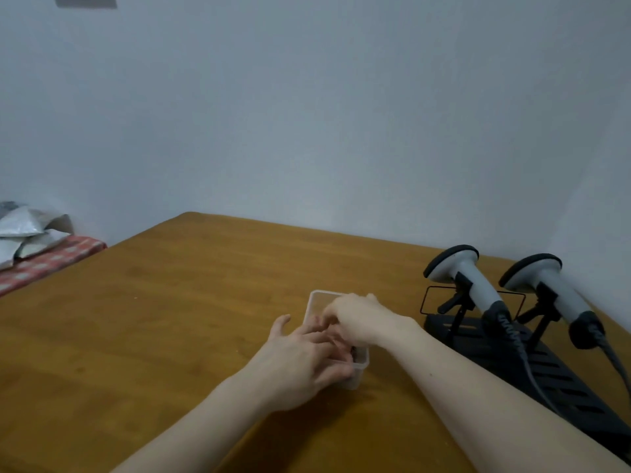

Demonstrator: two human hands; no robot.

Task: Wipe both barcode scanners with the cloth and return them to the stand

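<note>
Pale grey-blue wall [307, 114] fills the upper half of my view, and below it a brown wooden table [153, 336] runs out in front of me. Off past the table's edge at about nine o'clock sits a red checked cloth surface [51, 261] with some silvery crumpled bags [24, 230] heaped on it.

Near the middle of the table stands a small clear plastic container [316, 300], and both my hands are at it. My left hand [304, 360] comes in from seven o'clock; its fingers curl over the near rim and side of the container, thumb raised clear at the far side. My right hand [355, 320] reaches across from five o'clock with its fingers bent down into the container. Something dark [355, 351] shows inside by the near right corner, but it is too hidden for me to say what it is, and I cannot tell whether my right fingers have hold of anything.

Over at three o'clock, close to the wall, the black stand [563, 380] lies on the table. Both scanners rest in its holders, heads tilted up and away from me: the left scanner [467, 278] and the right scanner [549, 285] side by side, each grey with a dark handle end and a cable trailing back toward five o'clock.
</note>
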